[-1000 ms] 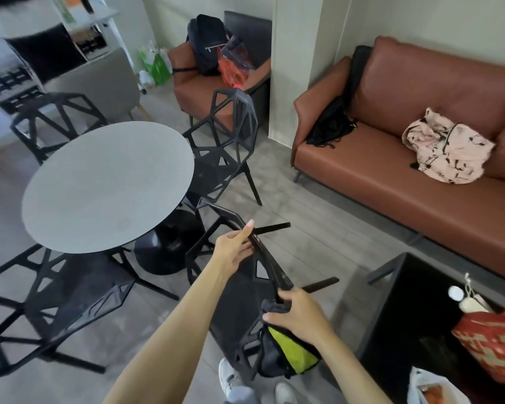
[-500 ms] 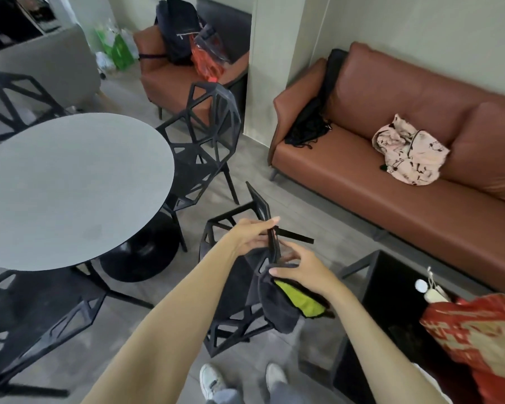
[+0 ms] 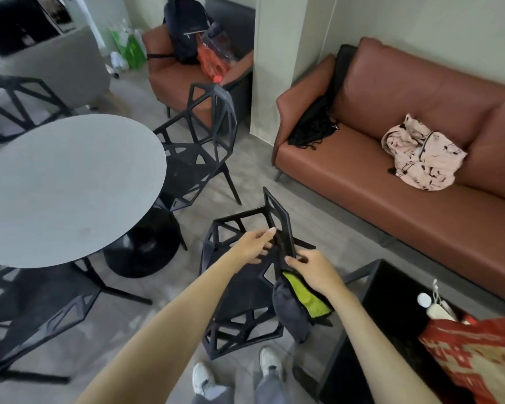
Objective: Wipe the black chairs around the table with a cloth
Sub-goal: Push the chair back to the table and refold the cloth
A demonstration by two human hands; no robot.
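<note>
A black lattice chair (image 3: 239, 298) stands right in front of me, its backrest rising between my hands. My left hand (image 3: 252, 246) holds the left side of the backrest with its fingers on the frame. My right hand (image 3: 315, 274) grips a dark grey and lime-green cloth (image 3: 299, 304) against the right edge of the backrest; the cloth hangs down below the hand. A second black chair (image 3: 200, 147) stands behind it by the round grey table (image 3: 64, 191). A third black chair (image 3: 32, 310) is at lower left and another (image 3: 18, 100) at far left.
A brown sofa (image 3: 391, 182) with a pink garment (image 3: 423, 154) runs along the right. A black low table (image 3: 391, 325) with a red bag (image 3: 478, 357) stands at lower right. A brown armchair (image 3: 172, 74) holds bags at the back. My shoes (image 3: 236, 377) are below the chair.
The view has shifted left and closer. My right hand has slid the cloth up the backrest edge toward my left hand, which stays on the frame.
</note>
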